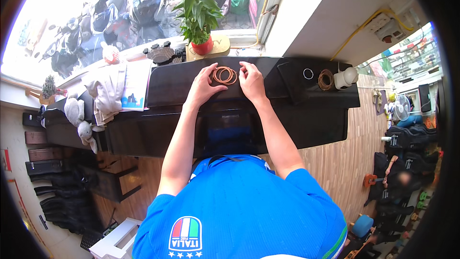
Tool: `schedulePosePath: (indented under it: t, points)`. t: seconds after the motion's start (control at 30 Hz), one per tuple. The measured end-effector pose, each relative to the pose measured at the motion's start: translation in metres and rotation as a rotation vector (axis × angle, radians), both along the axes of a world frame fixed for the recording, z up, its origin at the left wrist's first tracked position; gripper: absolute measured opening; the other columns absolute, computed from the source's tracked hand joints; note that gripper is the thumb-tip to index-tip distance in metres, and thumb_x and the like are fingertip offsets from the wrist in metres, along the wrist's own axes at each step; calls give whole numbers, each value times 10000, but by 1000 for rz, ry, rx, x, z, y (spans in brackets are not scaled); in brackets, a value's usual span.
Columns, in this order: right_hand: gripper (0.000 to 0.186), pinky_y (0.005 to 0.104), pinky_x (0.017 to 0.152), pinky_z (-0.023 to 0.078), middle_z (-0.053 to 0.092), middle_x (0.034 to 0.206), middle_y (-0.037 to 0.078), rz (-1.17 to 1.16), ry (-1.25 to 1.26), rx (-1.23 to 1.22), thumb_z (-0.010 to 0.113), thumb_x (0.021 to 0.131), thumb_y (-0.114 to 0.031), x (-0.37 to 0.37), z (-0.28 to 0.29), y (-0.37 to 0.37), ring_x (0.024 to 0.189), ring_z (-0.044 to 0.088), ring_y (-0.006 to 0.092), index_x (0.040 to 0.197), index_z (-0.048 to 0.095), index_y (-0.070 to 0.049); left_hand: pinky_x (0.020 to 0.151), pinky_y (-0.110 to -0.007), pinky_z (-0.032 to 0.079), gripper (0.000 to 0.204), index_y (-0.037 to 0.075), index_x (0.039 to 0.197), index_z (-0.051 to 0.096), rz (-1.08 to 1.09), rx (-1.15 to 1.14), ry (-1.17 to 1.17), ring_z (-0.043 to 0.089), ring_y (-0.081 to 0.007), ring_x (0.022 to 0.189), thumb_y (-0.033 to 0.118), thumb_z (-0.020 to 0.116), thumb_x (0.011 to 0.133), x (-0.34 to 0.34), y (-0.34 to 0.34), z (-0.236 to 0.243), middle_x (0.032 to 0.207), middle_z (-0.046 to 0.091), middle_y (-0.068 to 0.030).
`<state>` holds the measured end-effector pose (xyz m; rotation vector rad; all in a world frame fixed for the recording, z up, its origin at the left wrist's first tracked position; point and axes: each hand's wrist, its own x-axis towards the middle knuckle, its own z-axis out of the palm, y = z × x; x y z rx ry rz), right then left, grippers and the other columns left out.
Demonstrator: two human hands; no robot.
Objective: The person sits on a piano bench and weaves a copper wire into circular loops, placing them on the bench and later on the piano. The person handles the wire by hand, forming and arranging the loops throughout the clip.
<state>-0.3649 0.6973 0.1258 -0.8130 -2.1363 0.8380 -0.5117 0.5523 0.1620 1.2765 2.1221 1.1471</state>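
Note:
A loose coil of copper-brown cord or wire lies on the glossy black top of a piano-like cabinet. Around the coil's left side curves my left hand, its thumb and fingers spread apart, the thumb near the coil's lower edge. Just right of the coil is my right hand, with its fingers bent in and thumb against them. Whatever may be between those fingertips is too small to make out. Farther right, a second brown coil rests beside a thin white ring.
A white rounded device stands at the right end. Behind the top are a potted plant and a dark blocky object. Cloth, printed sheets and a grey plush toy lie left. A person is far right.

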Motion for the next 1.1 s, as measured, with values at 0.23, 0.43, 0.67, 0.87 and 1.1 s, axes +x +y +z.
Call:
schedulePosePath:
  t: [0.23, 0.43, 0.67, 0.87, 1.1]
  points:
    - [305, 420, 787, 546, 684, 958, 172, 88, -27, -108, 649, 865, -64, 5, 9, -15, 858, 683, 334, 1163, 659, 1, 775, -283, 513, 865, 88, 1438, 512, -44, 62, 81, 498, -130, 769, 287, 899, 690, 3, 0, 2, 1201, 612, -59]
    - [294, 407, 794, 498, 705, 902, 83, -85, -1, -29, 640, 861, -60, 2, 7, -22, 811, 667, 273, 1154, 656, -46, 722, -302, 522, 529, 75, 1297, 602, 174, 172, -66, 567, -147, 712, 179, 776, 809, 1, 2, -22, 1105, 652, -63]
    - [266, 369, 806, 453, 710, 914, 14, -89, 111, -146, 655, 858, -61, 3, -6, -28, 831, 649, 197, 1121, 675, -96, 756, -326, 505, 303, 95, 1170, 661, 353, 197, 86, 588, -190, 791, 186, 702, 884, 20, 10, -24, 1104, 652, -67]
    - [230, 391, 864, 442, 652, 1039, 35, -168, -61, 225, 682, 894, -186, -3, -1, -37, 966, 612, 221, 1109, 675, -107, 1118, -441, 321, 311, 115, 1162, 675, 510, 267, 454, 497, -262, 1290, 304, 690, 916, 20, 5, -38, 1280, 608, -84]
    - [289, 420, 985, 402, 618, 1195, 66, -146, -121, 300, 688, 900, -331, -8, 1, -40, 1145, 550, 248, 1057, 714, -89, 1148, -491, 287, 312, 121, 1075, 704, 322, 144, 615, 514, -259, 1274, 362, 706, 877, 28, 5, -31, 1243, 613, -67]
